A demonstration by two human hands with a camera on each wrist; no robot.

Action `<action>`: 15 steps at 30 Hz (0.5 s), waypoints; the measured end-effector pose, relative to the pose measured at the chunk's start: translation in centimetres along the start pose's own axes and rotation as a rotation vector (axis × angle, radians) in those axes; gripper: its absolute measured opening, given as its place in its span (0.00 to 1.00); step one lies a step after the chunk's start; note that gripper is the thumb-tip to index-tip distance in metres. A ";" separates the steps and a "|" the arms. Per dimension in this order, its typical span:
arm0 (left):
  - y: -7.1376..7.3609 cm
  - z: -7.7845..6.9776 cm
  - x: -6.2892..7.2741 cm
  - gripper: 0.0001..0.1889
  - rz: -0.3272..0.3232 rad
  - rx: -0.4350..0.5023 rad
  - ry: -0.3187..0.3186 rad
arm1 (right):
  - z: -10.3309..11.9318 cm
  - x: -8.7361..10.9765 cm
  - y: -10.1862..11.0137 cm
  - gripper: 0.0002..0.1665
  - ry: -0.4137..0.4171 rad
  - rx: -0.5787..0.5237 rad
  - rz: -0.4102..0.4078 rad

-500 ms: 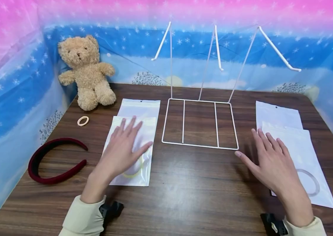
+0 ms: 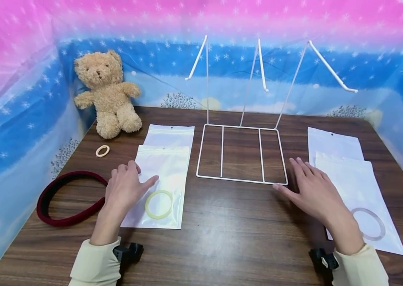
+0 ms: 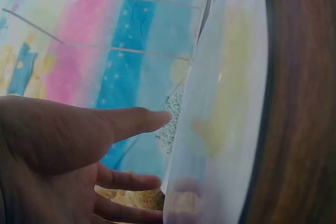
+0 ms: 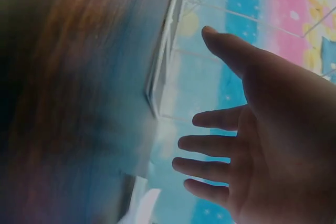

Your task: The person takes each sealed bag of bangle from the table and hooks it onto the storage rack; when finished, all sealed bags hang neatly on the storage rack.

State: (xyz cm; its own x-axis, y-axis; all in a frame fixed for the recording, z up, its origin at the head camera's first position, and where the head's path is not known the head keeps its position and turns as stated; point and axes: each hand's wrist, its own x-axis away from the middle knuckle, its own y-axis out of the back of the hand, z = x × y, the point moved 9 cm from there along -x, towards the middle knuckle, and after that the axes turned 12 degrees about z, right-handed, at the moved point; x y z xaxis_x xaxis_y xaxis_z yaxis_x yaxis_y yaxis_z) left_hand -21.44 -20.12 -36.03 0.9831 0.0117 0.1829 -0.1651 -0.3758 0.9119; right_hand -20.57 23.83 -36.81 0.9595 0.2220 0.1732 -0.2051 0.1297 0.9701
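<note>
My left hand (image 2: 124, 188) is over the left edge of a white zip pouch (image 2: 172, 167), its fingers slightly bent and its thumb stretched out. A pale yellow bangle (image 2: 147, 206) shows through that pouch. In the left wrist view the fingertips (image 3: 142, 182) are close to the pouch; whether they touch it I cannot tell. Left of this hand lies a dark red headband (image 2: 62, 220), one end hidden behind the hand. My right hand (image 2: 315, 190), fingers straight and holding nothing, hovers between the white wire rack (image 2: 237, 180) and another white pouch (image 2: 355, 178), through which a greyish bangle (image 2: 381, 230) shows.
Another pouch (image 2: 165, 135) lies partly under the left one, and one more (image 2: 337, 143) under the right one. The rack has three upright arms with slanting hooks (image 2: 331, 65). A teddy bear (image 2: 108, 97) leans at the back left, with a small cream ring (image 2: 103, 151) before it.
My left hand has drawn back leftward from the middle of the pouch, uncovering the yellow bangle, and its fingers are more bent. My right hand has shifted a little left.
</note>
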 end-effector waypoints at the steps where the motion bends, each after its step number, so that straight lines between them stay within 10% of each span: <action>1: -0.2 0.2 -0.1 0.30 0.018 -0.001 0.007 | 0.0 -0.4 -0.2 0.62 0.001 -0.022 0.023; 15: 0.0 1.3 -0.8 0.29 -0.007 0.137 -0.024 | -1.7 -2.2 -2.5 0.64 0.031 -0.209 0.109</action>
State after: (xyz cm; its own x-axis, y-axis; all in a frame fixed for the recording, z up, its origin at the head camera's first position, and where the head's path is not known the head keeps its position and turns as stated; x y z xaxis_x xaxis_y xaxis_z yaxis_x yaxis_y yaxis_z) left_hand -22.13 -21.27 -36.67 0.9860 -0.0068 0.1666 -0.1478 -0.4988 0.8540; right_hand -22.44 24.63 -39.93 0.9238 0.2750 0.2662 -0.3455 0.3000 0.8892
